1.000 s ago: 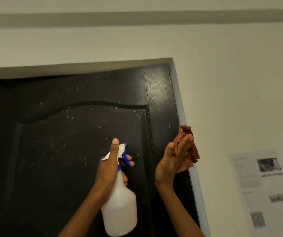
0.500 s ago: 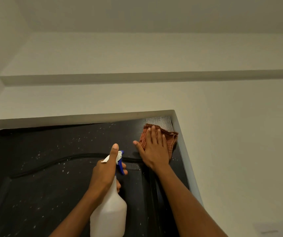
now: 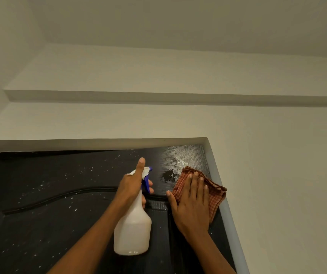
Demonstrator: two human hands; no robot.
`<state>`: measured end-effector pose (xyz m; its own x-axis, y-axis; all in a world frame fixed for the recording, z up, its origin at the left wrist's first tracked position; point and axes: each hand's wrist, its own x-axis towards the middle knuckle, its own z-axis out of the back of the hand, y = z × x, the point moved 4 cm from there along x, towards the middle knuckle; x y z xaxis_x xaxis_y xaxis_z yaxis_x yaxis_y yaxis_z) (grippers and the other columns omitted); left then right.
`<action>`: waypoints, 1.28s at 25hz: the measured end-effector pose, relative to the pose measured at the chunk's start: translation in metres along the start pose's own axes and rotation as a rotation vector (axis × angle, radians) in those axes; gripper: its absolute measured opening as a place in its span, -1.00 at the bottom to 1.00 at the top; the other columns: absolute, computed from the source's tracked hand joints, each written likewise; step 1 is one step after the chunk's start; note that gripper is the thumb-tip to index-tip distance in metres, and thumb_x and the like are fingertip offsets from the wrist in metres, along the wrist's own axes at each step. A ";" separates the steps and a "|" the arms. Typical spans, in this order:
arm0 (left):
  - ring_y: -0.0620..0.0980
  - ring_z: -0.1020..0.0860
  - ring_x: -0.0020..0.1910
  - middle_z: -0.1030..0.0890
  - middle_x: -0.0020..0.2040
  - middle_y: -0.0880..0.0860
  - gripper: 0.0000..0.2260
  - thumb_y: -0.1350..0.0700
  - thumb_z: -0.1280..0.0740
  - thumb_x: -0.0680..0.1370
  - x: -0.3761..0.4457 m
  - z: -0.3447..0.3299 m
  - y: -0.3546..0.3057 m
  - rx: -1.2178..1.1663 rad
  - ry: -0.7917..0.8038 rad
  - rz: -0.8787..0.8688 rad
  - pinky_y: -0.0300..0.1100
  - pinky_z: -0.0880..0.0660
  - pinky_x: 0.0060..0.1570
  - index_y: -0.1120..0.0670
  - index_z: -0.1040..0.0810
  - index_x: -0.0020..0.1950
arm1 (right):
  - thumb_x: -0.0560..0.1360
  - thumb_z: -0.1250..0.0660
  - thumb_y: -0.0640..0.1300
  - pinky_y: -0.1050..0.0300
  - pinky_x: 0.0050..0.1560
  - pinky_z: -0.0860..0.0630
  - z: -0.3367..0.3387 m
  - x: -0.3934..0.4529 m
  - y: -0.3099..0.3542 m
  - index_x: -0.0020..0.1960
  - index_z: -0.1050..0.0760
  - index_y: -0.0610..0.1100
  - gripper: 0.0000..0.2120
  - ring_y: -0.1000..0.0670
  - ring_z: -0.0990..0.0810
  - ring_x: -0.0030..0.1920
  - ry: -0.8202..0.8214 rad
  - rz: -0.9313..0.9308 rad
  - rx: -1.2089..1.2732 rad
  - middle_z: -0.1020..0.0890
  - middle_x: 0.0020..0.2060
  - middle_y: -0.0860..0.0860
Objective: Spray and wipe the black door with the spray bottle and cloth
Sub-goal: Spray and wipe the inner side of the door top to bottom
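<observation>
Black door (image 3: 59, 224) filled the view from 9 to 5 o'clock, speckled white, one wet patch (image 3: 169, 176) near its top right corner. Checked cloth (image 3: 215, 196) lay flat at 3 o'clock of that patch, under the right hand (image 3: 191, 206), fingers spread and pressing. Left hand (image 3: 133, 186) gripped the spray bottle (image 3: 132, 232), index raised. Step judged: wiping. Next move likely needs a stroke toward 9 o'clock across the patch.

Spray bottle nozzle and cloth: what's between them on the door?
Head view: a wet patch on the black door, between the spray bottle nozzle and the cloth.
</observation>
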<state>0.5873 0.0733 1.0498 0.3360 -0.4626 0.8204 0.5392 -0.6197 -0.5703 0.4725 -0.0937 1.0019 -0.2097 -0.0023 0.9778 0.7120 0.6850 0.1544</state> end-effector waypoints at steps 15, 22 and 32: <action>0.03 -0.54 -0.52 -0.64 -0.37 0.14 -0.27 -0.43 -0.04 0.49 0.024 0.034 -0.021 0.119 0.017 -0.057 -0.19 -0.50 -0.52 0.25 -0.55 -0.16 | 0.63 0.17 0.44 -0.05 0.56 0.28 -0.011 -0.004 0.030 0.67 0.09 -0.15 -0.15 -0.20 0.15 0.64 0.133 0.106 -0.015 0.09 0.65 -0.14; 0.14 -0.57 -0.44 -0.70 -0.24 0.18 -0.33 -0.43 -0.06 0.48 0.017 0.073 -0.014 0.115 -0.002 -0.119 -0.11 -0.52 -0.46 0.16 -0.57 -0.04 | 0.67 0.22 0.34 -0.10 0.60 0.32 -0.009 0.051 0.080 0.64 0.27 0.17 -0.38 0.00 0.36 0.61 0.425 0.548 -0.069 0.30 0.62 0.10; 0.07 -0.57 -0.50 -0.68 -0.18 0.24 -0.33 -0.38 -0.06 0.52 0.016 0.070 -0.004 0.078 0.020 -0.072 -0.15 -0.49 -0.54 0.22 -0.56 0.00 | 0.65 0.26 0.35 -0.22 0.46 0.49 -0.014 0.131 0.048 0.66 0.29 0.03 -0.31 -0.20 0.36 0.61 0.291 -0.033 -0.015 0.30 0.63 -0.04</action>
<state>0.6445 0.1134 1.0681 0.2792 -0.4318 0.8577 0.6199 -0.6011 -0.5044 0.4893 -0.0714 1.1390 -0.0335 -0.2354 0.9713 0.7184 0.6700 0.1871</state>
